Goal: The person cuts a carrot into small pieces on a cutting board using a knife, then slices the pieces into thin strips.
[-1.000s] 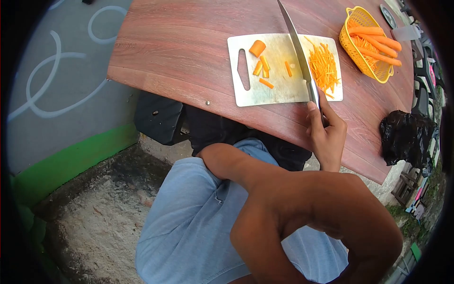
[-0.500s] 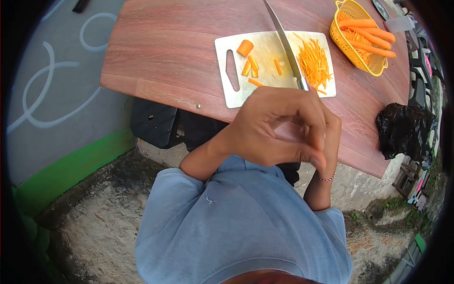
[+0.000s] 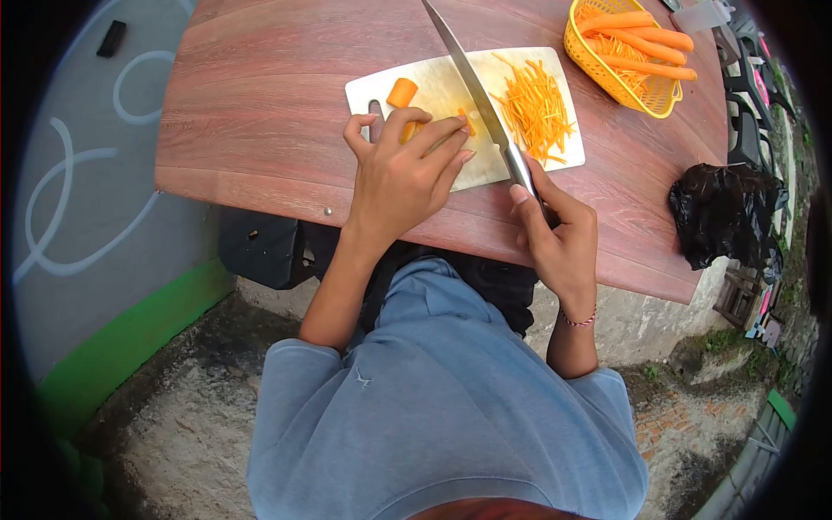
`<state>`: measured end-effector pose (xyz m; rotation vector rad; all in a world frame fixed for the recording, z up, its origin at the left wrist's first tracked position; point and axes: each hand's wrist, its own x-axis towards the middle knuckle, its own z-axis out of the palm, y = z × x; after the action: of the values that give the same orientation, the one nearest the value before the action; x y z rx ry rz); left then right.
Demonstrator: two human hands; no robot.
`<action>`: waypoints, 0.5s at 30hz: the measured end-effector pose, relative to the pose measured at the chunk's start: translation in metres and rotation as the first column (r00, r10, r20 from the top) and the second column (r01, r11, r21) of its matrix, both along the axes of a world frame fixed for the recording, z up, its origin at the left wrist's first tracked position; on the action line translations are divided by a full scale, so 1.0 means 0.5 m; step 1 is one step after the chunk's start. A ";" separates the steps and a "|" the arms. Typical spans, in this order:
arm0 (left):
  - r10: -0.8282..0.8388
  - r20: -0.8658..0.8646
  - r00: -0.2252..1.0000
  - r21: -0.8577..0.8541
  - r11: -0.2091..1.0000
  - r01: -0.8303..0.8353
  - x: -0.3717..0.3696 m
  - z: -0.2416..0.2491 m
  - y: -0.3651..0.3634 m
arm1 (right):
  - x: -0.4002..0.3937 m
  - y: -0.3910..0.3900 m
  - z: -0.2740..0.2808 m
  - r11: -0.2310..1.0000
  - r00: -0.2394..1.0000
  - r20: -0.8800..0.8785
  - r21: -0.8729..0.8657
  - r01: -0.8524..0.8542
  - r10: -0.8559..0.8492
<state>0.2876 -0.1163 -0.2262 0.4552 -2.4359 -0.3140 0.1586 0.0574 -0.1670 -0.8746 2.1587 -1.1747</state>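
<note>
Carrot stick (image 3: 471, 128), liable to roll and risk a nicked fingertip if loosely pinned near the knife (image 3: 475, 85) clasped in the fingers of the right hand (image 3: 563, 236), lying on the board (image 3: 446, 85) at two o'clock from the spread, curled fingers of the left hand (image 3: 399, 178), just beside one tip, with touch impossible to confirm.

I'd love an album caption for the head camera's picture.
Knife in the right hand, left hand spread by carrot pieces, carrot shreds heaped on a pale cutting board.
</note>
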 end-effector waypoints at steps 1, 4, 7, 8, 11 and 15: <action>-0.001 -0.001 1.000 0.002 1.000 0.001 0.001 0.001 0.001 | 0.002 0.001 -0.001 1.000 1.000 -0.001 0.002 0.001 -0.001; 0.009 0.043 0.999 -0.012 1.000 -0.008 0.003 0.006 0.003 | 0.008 0.002 0.001 1.000 1.000 -0.004 -0.008 -0.014 0.014; 0.012 0.046 0.999 -0.009 1.000 -0.012 0.003 0.001 0.003 | 0.014 -0.001 0.012 0.998 1.000 0.001 0.050 -0.029 0.029; 0.009 0.032 0.999 -0.014 1.000 -0.009 0.001 -0.004 0.001 | 0.015 -0.001 0.011 0.998 0.999 -0.003 0.049 -0.035 0.035; 0.012 0.026 1.000 -0.015 1.000 -0.011 0.000 -0.002 0.002 | 0.017 0.000 0.011 0.998 0.999 -0.025 0.038 -0.044 0.045; 0.012 0.030 0.999 -0.014 1.000 -0.011 0.001 0.001 0.001 | 0.019 0.007 0.007 0.998 0.995 -0.075 -0.004 -0.064 0.064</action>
<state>0.2881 -0.1156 -0.2259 0.4707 -2.4619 -0.2868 0.1682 0.0610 -0.1637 -0.9979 2.1703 -1.1350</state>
